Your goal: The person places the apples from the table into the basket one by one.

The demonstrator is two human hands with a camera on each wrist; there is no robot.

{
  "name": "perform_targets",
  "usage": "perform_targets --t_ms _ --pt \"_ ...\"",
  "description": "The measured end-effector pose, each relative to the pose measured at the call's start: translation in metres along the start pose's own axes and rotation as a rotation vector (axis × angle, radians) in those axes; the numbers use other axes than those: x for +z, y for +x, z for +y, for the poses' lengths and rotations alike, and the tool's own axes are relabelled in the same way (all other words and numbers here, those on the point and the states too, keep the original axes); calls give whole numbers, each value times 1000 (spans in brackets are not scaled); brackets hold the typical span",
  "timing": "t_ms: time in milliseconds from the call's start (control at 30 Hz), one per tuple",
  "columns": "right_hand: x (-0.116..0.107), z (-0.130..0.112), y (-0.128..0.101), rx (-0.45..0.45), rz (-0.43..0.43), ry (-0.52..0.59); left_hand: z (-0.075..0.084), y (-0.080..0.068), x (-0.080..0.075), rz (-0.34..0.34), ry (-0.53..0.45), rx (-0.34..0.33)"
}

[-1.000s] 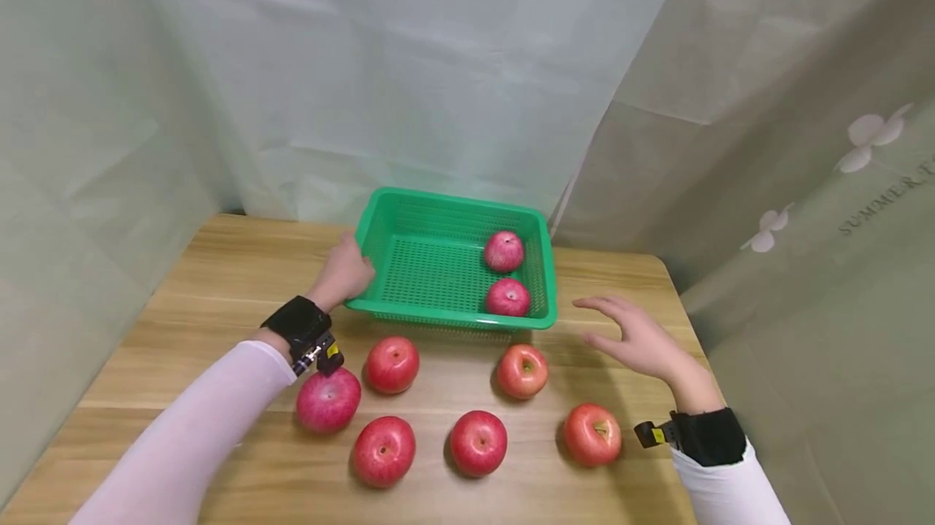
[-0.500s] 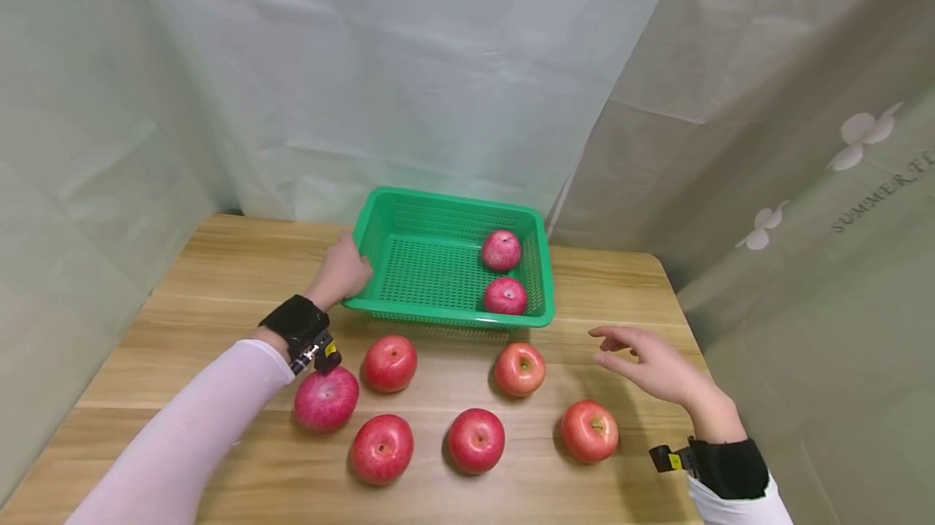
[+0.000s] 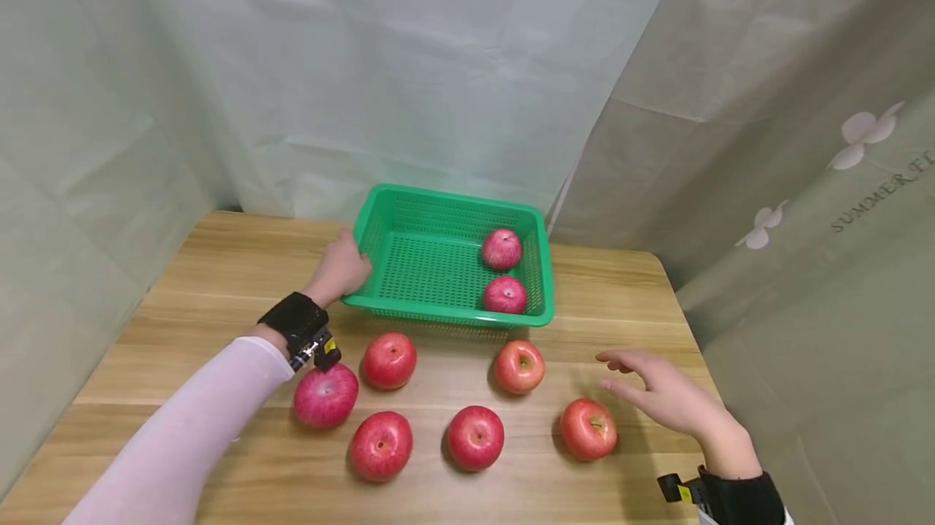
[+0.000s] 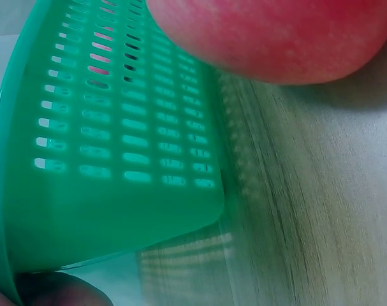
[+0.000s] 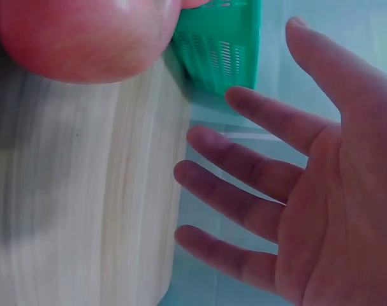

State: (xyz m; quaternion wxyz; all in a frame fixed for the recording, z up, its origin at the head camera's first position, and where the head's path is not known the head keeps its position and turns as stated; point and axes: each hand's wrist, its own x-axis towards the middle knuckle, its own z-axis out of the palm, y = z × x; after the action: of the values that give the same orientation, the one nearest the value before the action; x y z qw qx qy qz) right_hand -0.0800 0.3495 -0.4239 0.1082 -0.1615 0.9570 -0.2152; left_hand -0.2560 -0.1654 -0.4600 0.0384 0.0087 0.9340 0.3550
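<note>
Left hand grips the green basket's left rim, the basket's long axis running left–right across the desk. Right hand, fingers relaxed, hovers just right of an apple lying in front of the basket, stem dimple upward.

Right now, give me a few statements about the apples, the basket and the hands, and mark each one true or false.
1. Two apples lie in the green basket. True.
2. The right hand grips an apple. False: it hovers open beside the nearest apple, holding nothing.
3. The left hand holds the basket's left rim. True.
4. Three apples sit on the table. False: six do.
</note>
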Motion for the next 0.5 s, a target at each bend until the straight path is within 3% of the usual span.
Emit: perform_targets --t_ms 500 --pt "22 -9 -25 15 -45 45 -3 1 1 1 -20 11"
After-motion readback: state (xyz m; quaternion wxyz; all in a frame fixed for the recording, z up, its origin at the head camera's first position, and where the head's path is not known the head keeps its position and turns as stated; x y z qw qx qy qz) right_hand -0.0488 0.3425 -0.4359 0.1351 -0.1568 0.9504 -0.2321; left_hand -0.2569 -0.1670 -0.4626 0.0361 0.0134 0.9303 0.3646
